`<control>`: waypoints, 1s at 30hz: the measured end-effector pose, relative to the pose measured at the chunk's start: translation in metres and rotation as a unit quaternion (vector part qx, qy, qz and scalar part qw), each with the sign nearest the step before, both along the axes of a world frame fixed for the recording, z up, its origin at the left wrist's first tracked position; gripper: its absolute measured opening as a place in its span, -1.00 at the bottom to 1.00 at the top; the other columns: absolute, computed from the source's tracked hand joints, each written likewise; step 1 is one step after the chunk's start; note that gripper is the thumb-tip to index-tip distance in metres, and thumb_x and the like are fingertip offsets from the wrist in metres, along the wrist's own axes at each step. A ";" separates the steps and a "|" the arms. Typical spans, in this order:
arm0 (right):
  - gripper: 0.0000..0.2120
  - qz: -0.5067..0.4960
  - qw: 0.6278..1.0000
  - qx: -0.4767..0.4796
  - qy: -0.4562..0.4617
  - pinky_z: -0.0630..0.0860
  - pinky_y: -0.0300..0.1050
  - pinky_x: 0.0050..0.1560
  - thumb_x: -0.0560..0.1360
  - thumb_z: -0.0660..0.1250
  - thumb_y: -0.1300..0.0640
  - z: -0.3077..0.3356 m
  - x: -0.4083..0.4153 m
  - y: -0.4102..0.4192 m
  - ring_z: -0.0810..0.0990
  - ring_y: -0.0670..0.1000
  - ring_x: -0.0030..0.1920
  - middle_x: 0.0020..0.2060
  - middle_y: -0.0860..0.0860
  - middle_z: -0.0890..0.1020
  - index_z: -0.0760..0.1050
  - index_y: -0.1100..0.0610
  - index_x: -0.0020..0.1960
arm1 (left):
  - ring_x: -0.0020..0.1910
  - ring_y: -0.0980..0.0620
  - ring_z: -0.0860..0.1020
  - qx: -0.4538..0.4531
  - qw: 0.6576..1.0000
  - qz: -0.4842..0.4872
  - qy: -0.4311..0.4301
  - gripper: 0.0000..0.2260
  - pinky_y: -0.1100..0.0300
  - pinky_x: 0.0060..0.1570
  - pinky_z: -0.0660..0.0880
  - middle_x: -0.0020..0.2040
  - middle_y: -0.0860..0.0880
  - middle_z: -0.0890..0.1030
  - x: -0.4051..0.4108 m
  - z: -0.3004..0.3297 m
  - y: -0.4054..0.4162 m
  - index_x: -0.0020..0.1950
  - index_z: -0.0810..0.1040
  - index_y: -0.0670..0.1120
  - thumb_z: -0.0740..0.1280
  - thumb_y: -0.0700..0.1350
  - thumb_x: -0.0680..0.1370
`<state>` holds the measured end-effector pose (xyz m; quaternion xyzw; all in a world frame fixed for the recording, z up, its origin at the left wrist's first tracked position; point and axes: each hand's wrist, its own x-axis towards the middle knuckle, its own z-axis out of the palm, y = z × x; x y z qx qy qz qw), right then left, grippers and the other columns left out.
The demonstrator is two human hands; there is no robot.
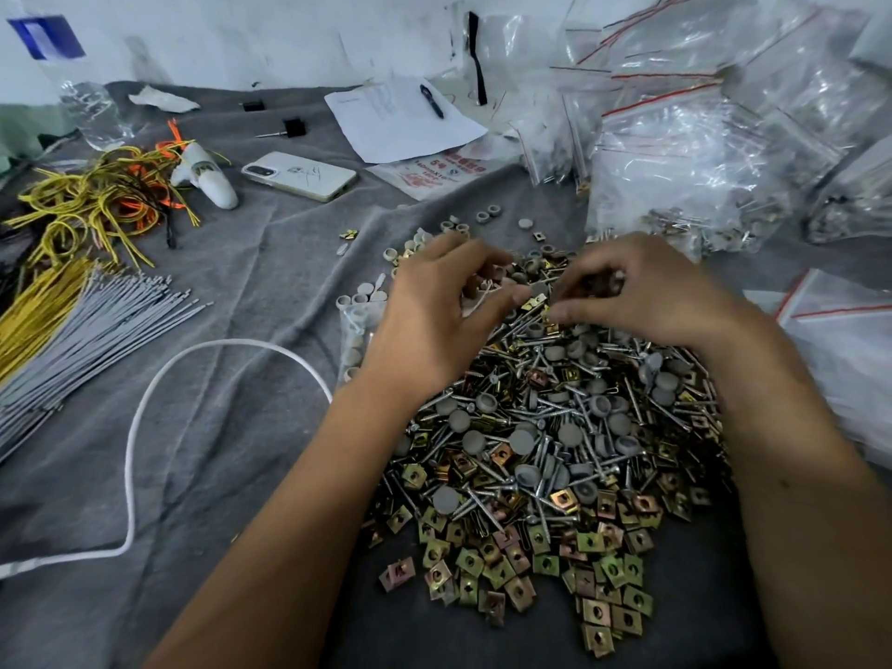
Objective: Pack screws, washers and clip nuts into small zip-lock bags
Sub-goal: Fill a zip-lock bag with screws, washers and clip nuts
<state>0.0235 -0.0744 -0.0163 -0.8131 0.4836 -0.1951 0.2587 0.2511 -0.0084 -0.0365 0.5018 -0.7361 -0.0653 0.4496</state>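
Observation:
A big pile of mixed hardware (pixel 540 456) lies on the grey cloth: silver screws, grey round washers (pixel 523 441) and brass-coloured square clip nuts (pixel 613 615). Both my hands work at the far end of the pile. My left hand (pixel 434 311) has its fingers curled over a few pale small parts under its palm. My right hand (pixel 656 292) curls its fingers and thumb into the pile and pinches small parts; which pieces they are is hidden. Filled zip-lock bags (pixel 675 185) with red seals are heaped at the back right. Empty flat bags (pixel 840 321) lie at the right.
At the left lie grey cable ties (pixel 96 330), yellow and orange ties (pixel 96 200), a white cord (pixel 140 417), a phone (pixel 299 176), a white tool (pixel 212 181) and a water bottle (pixel 82 99). Paper with a pen (pixel 400 118) lies at the back.

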 end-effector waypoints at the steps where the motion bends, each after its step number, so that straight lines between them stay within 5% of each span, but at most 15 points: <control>1: -0.72 0.017 0.999 0.014 0.029 0.42 -0.33 -0.25 0.27 0.54 -0.28 -0.001 0.001 0.000 0.60 -0.21 -0.16 -0.20 -0.22 0.64 0.66 -0.21 -0.08 | -0.11 0.05 0.55 0.005 1.000 0.008 -0.010 -0.71 0.13 -0.11 0.53 -0.03 -0.04 0.61 0.000 0.000 0.001 0.10 0.68 -0.14 0.54 0.03 0.53; 5: -0.79 0.029 0.998 -0.004 0.061 0.42 -0.22 -0.16 0.37 0.58 -0.15 -0.002 0.010 0.000 0.54 -0.21 -0.10 -0.09 -0.21 0.58 0.59 -0.28 -0.08 | -0.07 -0.03 0.51 0.024 0.990 0.103 -0.093 -0.72 0.01 -0.15 0.53 -0.02 -0.01 0.53 0.006 0.003 0.003 0.02 0.57 -0.07 0.53 0.00 0.42; 9: -0.87 0.013 0.999 -0.029 -0.006 0.51 -0.23 -0.07 0.45 0.57 0.06 -0.006 0.018 0.002 0.60 -0.19 -0.08 -0.12 -0.20 0.65 0.69 -0.10 -0.03 | -0.23 -0.02 0.58 0.119 0.984 0.125 -0.038 -0.92 -0.06 -0.20 0.58 -0.21 -0.01 0.62 0.016 0.005 0.000 -0.11 0.60 -0.11 0.45 -0.22 0.43; 11: -0.90 -0.017 0.998 -0.041 -0.055 0.52 -0.27 -0.05 0.48 0.55 0.10 -0.006 0.018 0.002 0.64 -0.17 -0.08 -0.14 -0.17 0.68 0.68 -0.05 -0.05 | -0.27 0.04 0.61 0.162 0.978 0.133 -0.002 -0.93 0.04 -0.24 0.60 -0.27 0.01 0.65 0.019 0.006 -0.001 -0.13 0.63 -0.09 0.46 -0.23 0.44; 16: -0.89 -0.040 0.990 -0.036 -0.129 0.62 -0.01 0.17 0.52 0.50 0.15 -0.003 0.023 0.005 0.69 -0.07 -0.02 -0.09 -0.06 0.72 0.68 0.03 0.03 | -0.26 0.14 0.64 0.230 0.965 0.124 0.029 -0.87 0.37 -0.37 0.50 -0.22 0.05 0.68 0.027 0.006 -0.004 -0.11 0.65 -0.02 0.55 -0.17 0.42; 22: -0.94 0.006 0.991 -0.032 -0.128 0.63 -0.10 0.04 0.55 0.46 0.11 -0.005 0.036 0.013 0.69 -0.14 -0.16 -0.20 -0.06 0.72 0.65 0.09 -0.01 | -0.34 0.16 0.60 0.228 0.967 0.083 0.077 -0.84 0.21 -0.26 0.55 -0.27 0.04 0.69 0.028 0.008 -0.004 -0.14 0.65 -0.03 0.58 -0.22 0.40; 26: -0.96 0.026 0.995 -0.036 -0.090 0.61 -0.22 -0.09 0.56 0.45 0.12 -0.008 0.040 0.014 0.67 -0.19 -0.22 -0.25 -0.09 0.70 0.63 0.07 -0.04 | -0.26 0.11 0.64 0.212 0.975 0.065 0.021 -0.84 0.07 -0.18 0.66 -0.19 0.06 0.68 0.027 0.005 -0.003 -0.08 0.66 0.01 0.55 -0.19 0.42; 30: -0.90 0.016 0.994 -0.083 -0.068 0.58 -0.23 -0.16 0.56 0.46 0.08 -0.009 0.043 0.016 0.65 -0.19 -0.24 -0.25 -0.08 0.69 0.66 0.11 -0.01 | -0.25 0.18 0.60 0.208 0.976 0.058 -0.030 -0.82 0.21 -0.21 0.61 -0.12 0.06 0.67 0.027 0.002 -0.003 -0.01 0.69 0.02 0.52 -0.19 0.44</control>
